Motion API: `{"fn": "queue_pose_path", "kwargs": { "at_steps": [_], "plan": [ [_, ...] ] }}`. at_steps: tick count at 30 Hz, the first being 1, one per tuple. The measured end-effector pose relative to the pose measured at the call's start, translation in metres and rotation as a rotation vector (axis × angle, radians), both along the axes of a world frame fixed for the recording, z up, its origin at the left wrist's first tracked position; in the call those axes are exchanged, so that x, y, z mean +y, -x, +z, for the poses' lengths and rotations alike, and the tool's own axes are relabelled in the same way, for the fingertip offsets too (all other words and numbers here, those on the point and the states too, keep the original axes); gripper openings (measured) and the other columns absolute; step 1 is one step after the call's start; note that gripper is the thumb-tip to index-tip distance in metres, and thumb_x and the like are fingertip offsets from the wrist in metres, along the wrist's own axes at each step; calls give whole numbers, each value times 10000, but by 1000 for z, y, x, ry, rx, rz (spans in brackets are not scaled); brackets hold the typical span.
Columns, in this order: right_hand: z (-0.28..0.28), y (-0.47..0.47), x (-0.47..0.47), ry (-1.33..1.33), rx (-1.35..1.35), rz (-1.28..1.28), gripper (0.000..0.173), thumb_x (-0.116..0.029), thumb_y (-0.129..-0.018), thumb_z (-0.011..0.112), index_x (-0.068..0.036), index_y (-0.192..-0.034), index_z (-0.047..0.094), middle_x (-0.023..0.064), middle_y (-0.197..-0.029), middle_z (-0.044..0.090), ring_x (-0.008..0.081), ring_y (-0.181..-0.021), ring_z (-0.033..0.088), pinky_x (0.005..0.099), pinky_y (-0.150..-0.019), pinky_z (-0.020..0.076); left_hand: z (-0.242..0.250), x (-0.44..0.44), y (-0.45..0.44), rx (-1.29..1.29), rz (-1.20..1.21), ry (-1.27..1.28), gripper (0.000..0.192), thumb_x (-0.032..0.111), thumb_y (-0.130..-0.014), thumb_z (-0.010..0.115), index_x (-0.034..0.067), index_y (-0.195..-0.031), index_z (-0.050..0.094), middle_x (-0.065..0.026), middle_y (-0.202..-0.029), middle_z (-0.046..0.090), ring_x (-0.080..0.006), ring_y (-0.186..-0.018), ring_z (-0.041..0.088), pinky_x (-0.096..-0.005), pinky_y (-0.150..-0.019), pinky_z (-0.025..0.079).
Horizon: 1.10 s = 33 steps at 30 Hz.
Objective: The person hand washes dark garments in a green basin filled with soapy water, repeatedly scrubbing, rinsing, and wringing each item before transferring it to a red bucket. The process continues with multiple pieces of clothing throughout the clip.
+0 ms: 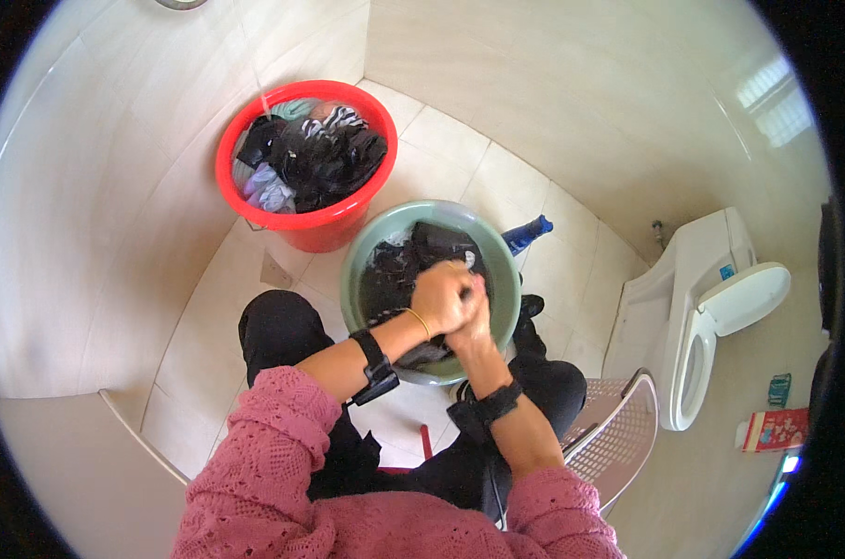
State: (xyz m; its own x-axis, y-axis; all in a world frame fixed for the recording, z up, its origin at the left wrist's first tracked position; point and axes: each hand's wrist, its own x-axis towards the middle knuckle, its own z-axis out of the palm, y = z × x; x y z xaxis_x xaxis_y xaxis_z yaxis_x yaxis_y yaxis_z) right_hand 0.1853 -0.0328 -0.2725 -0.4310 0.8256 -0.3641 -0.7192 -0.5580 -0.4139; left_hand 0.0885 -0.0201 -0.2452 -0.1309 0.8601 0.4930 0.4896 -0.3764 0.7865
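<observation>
Both of my hands are pressed together over a round green plastic basin (355, 279) on the tiled floor. My left hand (442, 297) is curled into a fist, with a thin yellow band on its wrist. Against it, my right hand (473, 323) is closed too and looks wet. A bit of dark cloth shows between the fingers, though blur hides most of the grip. Soaked dark clothing (387, 279) fills the basin, with foam at its far left side and a small white patch near my fingers.
A red bucket (325, 234) heaped with clothes (318, 161) stands beyond the basin to the left, under a thin stream of water. A blue bottle (527, 235) touches the basin's right side. Farther right are a white toilet (698, 363) and a perforated plastic basket (615, 447).
</observation>
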Motion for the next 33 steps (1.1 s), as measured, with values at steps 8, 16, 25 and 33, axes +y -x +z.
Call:
{"fn": "queue_pose_path", "kwargs": {
  "at_steps": [8,16,25,33],
  "plan": [
    [7,-17,4,-109,-176,-48,498,-451,-940,337,-92,-1238,512,95,-1199,564,256,-1101,539,403,-971,411,24,-29,-28,-194,-12,105,242,206,-756,609,35,-590,573,-138,-633,543,-342,-619,557,-428,-570,444],
    [52,14,-15,-26,-500,-56,438,-267,-884,548,0,-1228,505,99,-1175,575,230,-1047,561,383,-932,438,-23,31,35,-58,85,723,424,439,-776,596,24,-810,677,-199,-833,655,-358,-818,627,-429,-771,475],
    [69,-25,28,-463,-893,-93,511,-402,-925,481,66,-1112,567,121,-1113,581,204,-1036,524,323,-945,384,32,-1,29,-287,-513,367,759,290,-692,815,38,-1284,412,-139,-1235,538,-231,-1138,529,-334,-990,391],
    [47,-10,17,-905,-605,109,599,-248,-756,775,-4,-1214,477,78,-1204,539,187,-1123,500,356,-986,398,84,4,50,-288,-258,26,406,120,-692,776,5,-1033,589,-108,-1130,615,-187,-982,586,-320,-896,446]
  ]
}}
